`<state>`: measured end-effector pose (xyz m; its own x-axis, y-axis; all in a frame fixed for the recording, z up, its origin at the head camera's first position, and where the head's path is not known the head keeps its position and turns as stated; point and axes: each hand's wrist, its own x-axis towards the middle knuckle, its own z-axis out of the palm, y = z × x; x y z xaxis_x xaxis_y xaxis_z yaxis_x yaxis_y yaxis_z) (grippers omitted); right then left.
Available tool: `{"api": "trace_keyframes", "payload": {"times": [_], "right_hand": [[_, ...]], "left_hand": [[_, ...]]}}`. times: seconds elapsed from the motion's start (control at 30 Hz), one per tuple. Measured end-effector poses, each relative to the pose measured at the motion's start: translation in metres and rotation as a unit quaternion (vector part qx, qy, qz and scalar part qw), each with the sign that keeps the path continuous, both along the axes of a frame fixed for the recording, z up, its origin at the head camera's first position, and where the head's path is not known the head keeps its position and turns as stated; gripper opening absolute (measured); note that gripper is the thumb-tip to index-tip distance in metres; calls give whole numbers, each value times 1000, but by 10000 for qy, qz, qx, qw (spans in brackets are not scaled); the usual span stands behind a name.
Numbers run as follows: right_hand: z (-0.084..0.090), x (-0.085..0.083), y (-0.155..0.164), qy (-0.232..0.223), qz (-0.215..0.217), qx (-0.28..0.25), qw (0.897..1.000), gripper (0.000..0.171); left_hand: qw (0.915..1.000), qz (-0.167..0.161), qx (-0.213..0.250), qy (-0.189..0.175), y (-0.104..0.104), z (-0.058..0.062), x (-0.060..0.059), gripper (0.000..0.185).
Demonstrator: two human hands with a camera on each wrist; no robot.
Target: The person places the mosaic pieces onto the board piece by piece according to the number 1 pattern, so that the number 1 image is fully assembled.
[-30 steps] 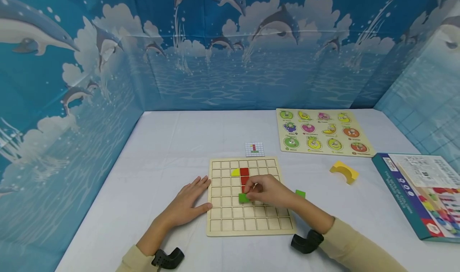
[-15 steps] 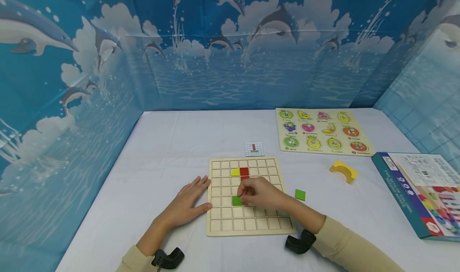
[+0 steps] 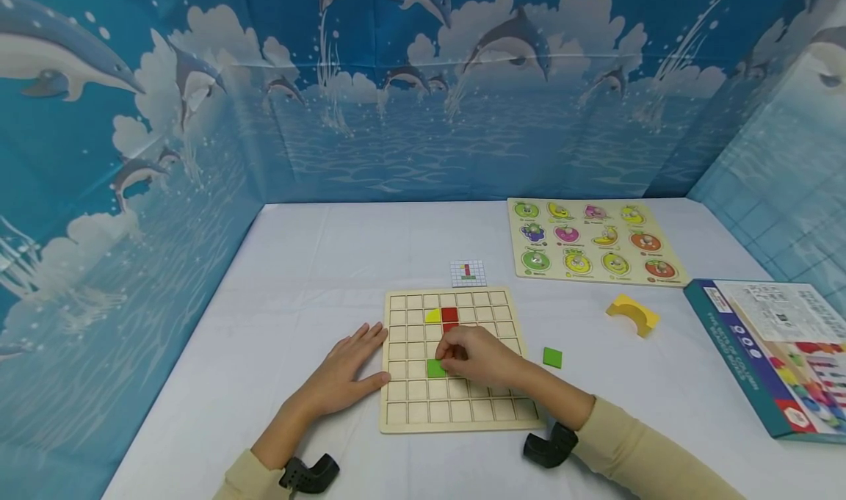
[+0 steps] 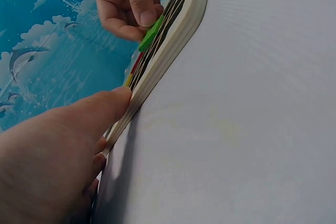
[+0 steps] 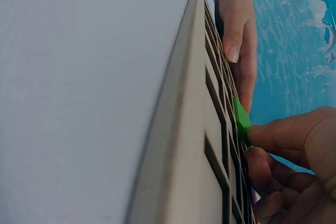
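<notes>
On the white table lies a wooden grid board (image 3: 406,412). My right hand (image 3: 481,357) is over its middle and pinches a green square tile (image 3: 435,368) between thumb and fingers; the right wrist view shows the same green tile (image 5: 241,120) tilted against the grid. Behind that hand, red tiles (image 3: 449,315) sit in the board's squares, partly covered by the fingers. A yellow rounded tile (image 3: 432,316) lies left of the top red one. With fingers spread, my left hand (image 3: 346,371) rests at the board's left edge, thumb and fingertips touching it.
Right of the board lies another green tile (image 3: 552,357). A small pattern card (image 3: 468,273) is just behind the board. Farther right are a yellow arch block (image 3: 633,316), a fruit puzzle board (image 3: 595,243) and a teal box (image 3: 734,368). A dolphin-print curtain (image 3: 396,140) surrounds the table.
My right hand has shifted slightly left with the green tile, over the column left of the red tiles. In the last half second it barely moves. My left hand stays in place.
</notes>
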<state>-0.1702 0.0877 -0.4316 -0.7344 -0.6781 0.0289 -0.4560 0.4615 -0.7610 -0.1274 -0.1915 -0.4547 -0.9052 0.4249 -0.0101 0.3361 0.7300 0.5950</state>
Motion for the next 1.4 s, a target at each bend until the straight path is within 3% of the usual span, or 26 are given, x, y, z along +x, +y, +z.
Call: {"api": "trace_keyframes", "payload": {"times": [0.23, 0.5, 0.97, 1.4], "right_hand": [[-2, 1, 1, 245, 18, 90, 9997, 3], [-3, 3, 16, 182, -13, 47, 9998, 12], [6, 6, 55, -210, -462, 38, 9987, 4], [11, 5, 85, -158, -868, 65, 9961, 3]], "left_hand": [[10000, 21, -38, 16, 0, -2, -1, 75], [10000, 32, -72, 31, 0, -2, -1, 75], [10000, 6, -36, 53, 0, -1, -1, 74], [10000, -32, -28, 90, 0, -2, -2, 74]]}}
